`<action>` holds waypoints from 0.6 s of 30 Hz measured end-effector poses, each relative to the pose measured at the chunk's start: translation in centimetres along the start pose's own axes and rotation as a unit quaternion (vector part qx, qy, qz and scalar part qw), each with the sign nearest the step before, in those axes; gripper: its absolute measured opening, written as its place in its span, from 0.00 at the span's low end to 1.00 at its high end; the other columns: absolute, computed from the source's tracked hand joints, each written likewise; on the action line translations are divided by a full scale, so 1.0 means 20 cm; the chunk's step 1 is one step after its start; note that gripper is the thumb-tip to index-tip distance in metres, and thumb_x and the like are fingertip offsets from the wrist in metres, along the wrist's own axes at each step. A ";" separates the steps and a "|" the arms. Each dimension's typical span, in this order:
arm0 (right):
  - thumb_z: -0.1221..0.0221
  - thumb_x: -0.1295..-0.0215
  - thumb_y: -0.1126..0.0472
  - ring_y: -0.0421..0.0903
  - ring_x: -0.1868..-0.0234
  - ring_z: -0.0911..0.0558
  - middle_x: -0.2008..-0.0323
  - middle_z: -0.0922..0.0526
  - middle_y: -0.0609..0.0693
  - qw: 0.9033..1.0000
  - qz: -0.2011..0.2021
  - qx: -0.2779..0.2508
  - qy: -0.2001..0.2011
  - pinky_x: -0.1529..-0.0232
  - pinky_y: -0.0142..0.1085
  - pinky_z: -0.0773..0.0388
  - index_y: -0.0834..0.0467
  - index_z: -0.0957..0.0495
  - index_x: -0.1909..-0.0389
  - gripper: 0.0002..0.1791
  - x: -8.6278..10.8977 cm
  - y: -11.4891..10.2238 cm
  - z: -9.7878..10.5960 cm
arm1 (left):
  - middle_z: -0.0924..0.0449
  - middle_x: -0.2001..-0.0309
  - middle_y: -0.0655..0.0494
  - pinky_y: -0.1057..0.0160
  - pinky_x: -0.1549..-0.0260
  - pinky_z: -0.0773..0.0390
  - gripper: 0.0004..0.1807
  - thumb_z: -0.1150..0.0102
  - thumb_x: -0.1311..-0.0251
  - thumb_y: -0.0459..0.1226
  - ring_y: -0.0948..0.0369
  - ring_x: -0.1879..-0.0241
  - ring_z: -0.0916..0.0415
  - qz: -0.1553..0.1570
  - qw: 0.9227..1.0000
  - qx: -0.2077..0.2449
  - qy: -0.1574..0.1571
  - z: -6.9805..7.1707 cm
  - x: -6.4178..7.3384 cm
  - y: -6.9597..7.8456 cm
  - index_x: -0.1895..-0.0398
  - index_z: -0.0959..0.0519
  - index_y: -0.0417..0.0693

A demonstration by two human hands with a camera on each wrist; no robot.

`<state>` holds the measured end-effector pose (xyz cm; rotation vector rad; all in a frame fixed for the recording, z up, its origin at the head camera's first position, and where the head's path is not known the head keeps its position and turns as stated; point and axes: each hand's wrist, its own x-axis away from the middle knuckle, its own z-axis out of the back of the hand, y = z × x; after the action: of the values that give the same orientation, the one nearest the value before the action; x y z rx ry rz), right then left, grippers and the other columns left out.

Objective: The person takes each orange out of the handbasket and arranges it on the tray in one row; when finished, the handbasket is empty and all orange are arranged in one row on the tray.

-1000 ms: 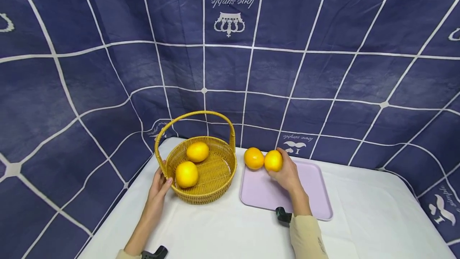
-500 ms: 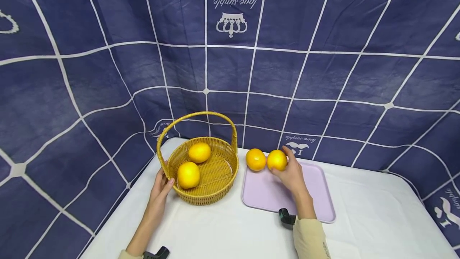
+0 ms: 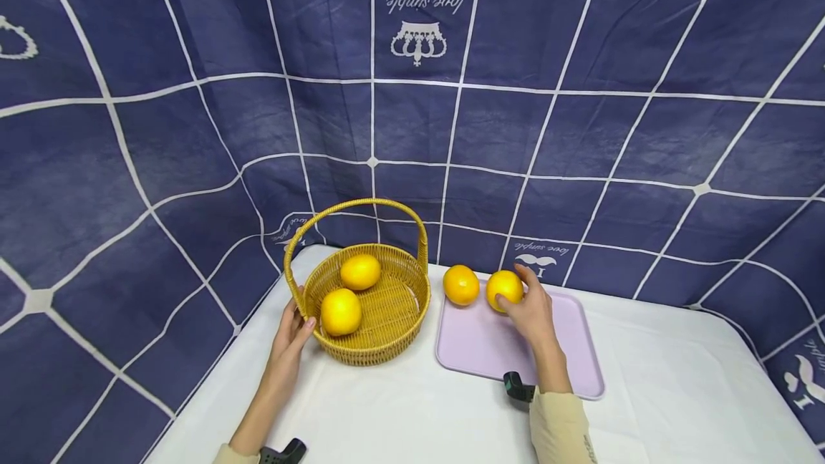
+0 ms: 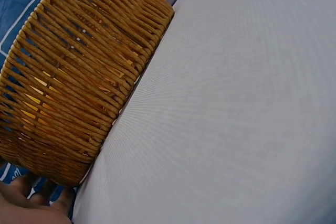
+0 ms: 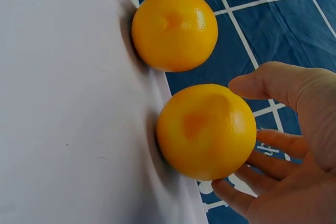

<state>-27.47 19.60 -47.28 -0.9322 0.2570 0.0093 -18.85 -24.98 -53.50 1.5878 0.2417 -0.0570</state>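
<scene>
In the head view a yellow-brown wicker basket point(image 3: 393, 313) with a tall arched handle stands at the left, two oranges point(image 3: 341, 312) inside it. My left hand point(image 3: 290, 346) grips its left side, thumb at the rim; in the left wrist view, fingers point(image 4: 39, 198) show by the basket's lower edge. On the lilac tray point(image 3: 473, 349), my right hand point(image 3: 531, 310) has thumb and fingers curved round an orange point(image 5: 202, 135). The thumb lies at its edge, and the other fingers pass behind it. Another orange point(image 5: 174, 30) sits beside it, a small gap between them.
A white cloth point(image 3: 399, 414) covers the table. Behind and at the left hangs a dark blue curtain point(image 3: 412, 120) with white lines, close to the basket and the tray's back edge. Black devices point(image 3: 518, 389) are worn on both wrists.
The right hand and its orange have shifted right, opening a gap from the other orange, which it touched before. The left hand stays at the basket. The view has moved slightly.
</scene>
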 end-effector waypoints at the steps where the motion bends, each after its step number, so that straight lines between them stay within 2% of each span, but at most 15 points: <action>1: 0.30 0.38 0.66 0.66 0.26 0.29 0.26 0.29 0.68 1.000 -0.005 0.000 0.002 0.26 0.58 0.31 0.64 0.35 0.24 0.42 0.00 0.00 0.00 | 0.58 0.13 0.52 0.83 0.33 0.41 0.37 0.53 0.17 0.39 0.48 0.15 0.60 0.001 1.000 0.000 0.001 0.00 0.00 0.00 0.13 0.55 0.54; 12: 0.28 0.37 0.61 0.67 0.25 0.31 0.27 0.30 0.70 0.999 -0.046 0.005 0.014 0.23 0.59 0.36 0.64 0.34 0.25 0.41 0.00 0.02 -0.01 | 0.57 0.13 0.53 0.84 0.34 0.41 0.37 0.53 0.17 0.38 0.50 0.15 0.59 0.006 1.000 0.003 0.001 0.00 -0.01 0.00 0.13 0.55 0.54; 18: 0.28 0.36 0.58 0.67 0.25 0.32 0.26 0.30 0.69 0.998 -0.052 0.003 0.027 0.24 0.59 0.34 0.64 0.34 0.24 0.42 0.00 0.00 0.00 | 0.57 0.13 0.53 0.84 0.35 0.40 0.37 0.53 0.17 0.40 0.51 0.15 0.59 0.009 1.000 -0.003 -0.002 0.00 0.00 0.00 0.13 0.54 0.59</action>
<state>-27.51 19.62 -47.26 -0.9402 0.2576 -0.1120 -18.94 -25.05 -53.53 1.5839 0.2241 -0.0466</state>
